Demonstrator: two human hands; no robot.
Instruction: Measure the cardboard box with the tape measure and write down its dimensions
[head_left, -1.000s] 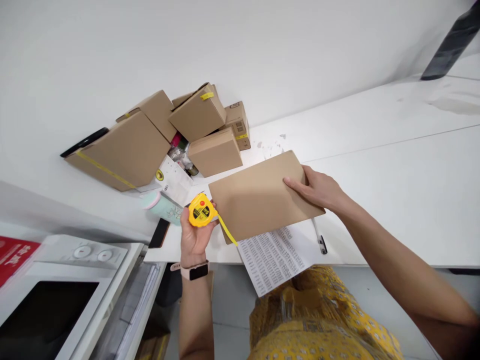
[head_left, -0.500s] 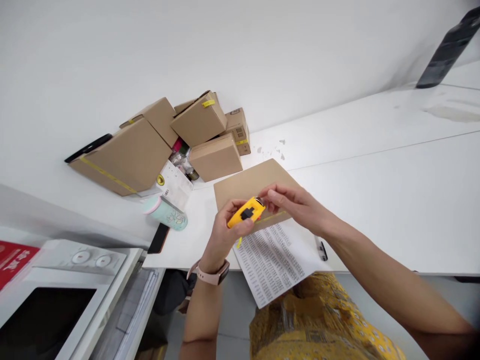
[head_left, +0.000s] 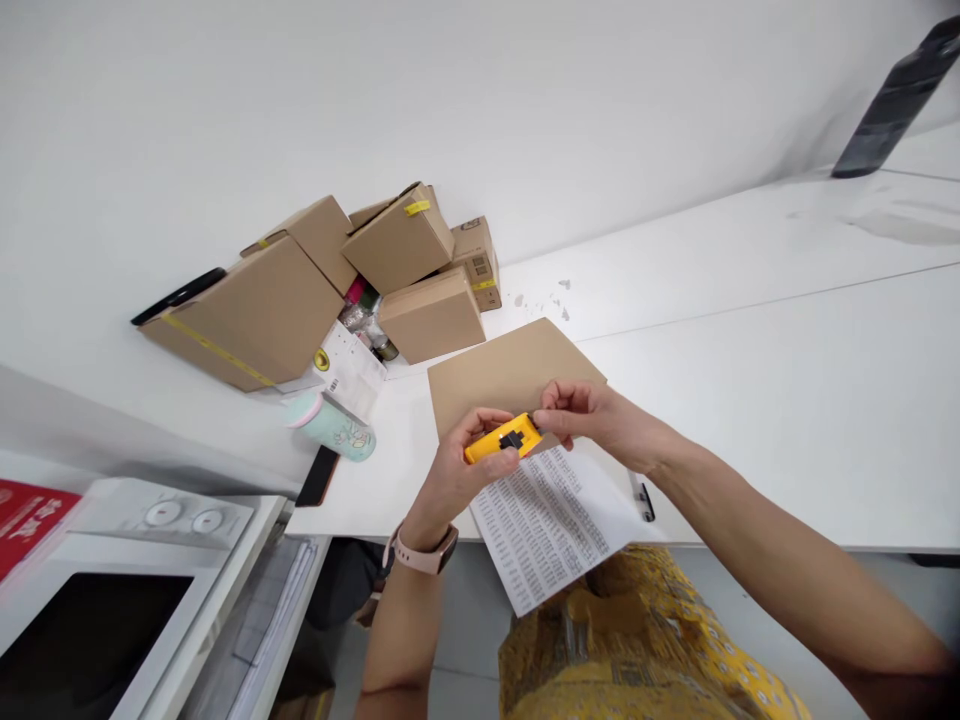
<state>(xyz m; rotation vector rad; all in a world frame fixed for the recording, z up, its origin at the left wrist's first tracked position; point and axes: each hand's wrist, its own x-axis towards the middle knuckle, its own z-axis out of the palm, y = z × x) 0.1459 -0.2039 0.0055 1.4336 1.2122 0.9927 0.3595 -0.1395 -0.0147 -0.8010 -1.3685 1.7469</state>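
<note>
1. The left hand point(head_left: 456, 472) is clenched around a yellow tape measure point(head_left: 501, 441), held above the table's point(head_left: 750, 400) near edge.
2. The right hand point(head_left: 596, 415) pinches the tape measure's right end with its fingertips point(head_left: 546, 417); whether they grip the blade tip is too small to tell.
3. Under both hands lies a flat box point(head_left: 504, 368), and a printed sheet point(head_left: 551, 515) overhangs the near edge.
4. A pen point(head_left: 642, 496) lies just right of the sheet.
5. At the left edge are a mug point(head_left: 334, 427) on its side and a phone point(head_left: 318, 476).
6. Stacked boxes point(head_left: 330, 280) fill the far left corner.
</note>
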